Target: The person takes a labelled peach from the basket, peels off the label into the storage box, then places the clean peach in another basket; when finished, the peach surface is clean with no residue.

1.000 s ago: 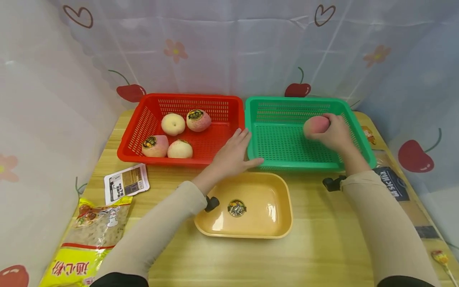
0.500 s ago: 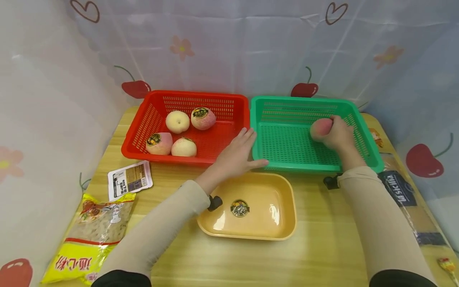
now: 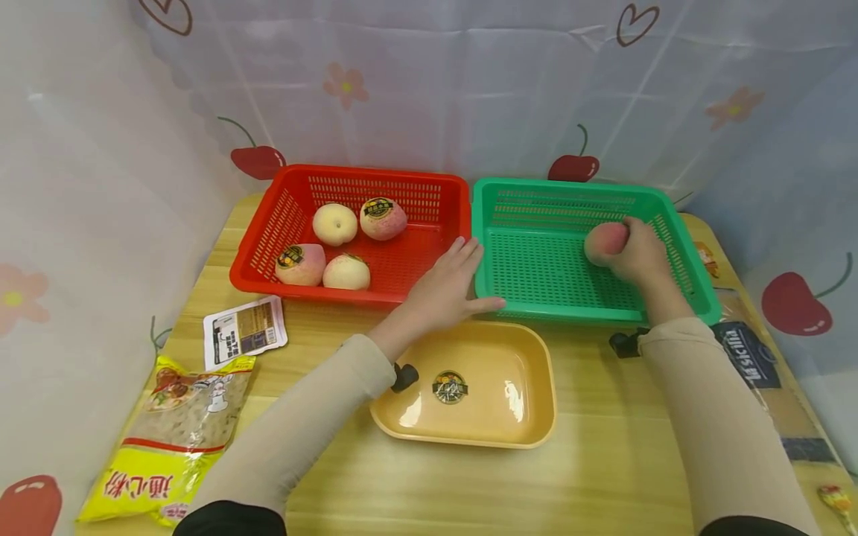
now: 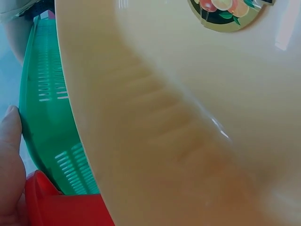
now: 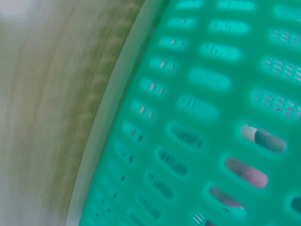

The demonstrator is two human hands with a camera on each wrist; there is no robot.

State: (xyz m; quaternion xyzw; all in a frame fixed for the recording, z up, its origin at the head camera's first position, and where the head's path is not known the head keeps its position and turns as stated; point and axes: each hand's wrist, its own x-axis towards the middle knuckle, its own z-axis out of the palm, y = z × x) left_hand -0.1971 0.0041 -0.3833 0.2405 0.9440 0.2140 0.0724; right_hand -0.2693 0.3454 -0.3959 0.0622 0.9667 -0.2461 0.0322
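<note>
green basket (image 5: 221, 146): slotted, right | wooden table (image 5: 42, 117): blurred, left | pink surface (image 5: 249, 174): glimpsed through the basket

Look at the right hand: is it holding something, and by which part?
The right hand holds a pink peach by its right side, in the green basket. Part of the grip is hidden.

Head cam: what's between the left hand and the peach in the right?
Only the green basket: its left rim beside the left hand, then bare slotted floor toward the peach. Shows in the head view.
</note>
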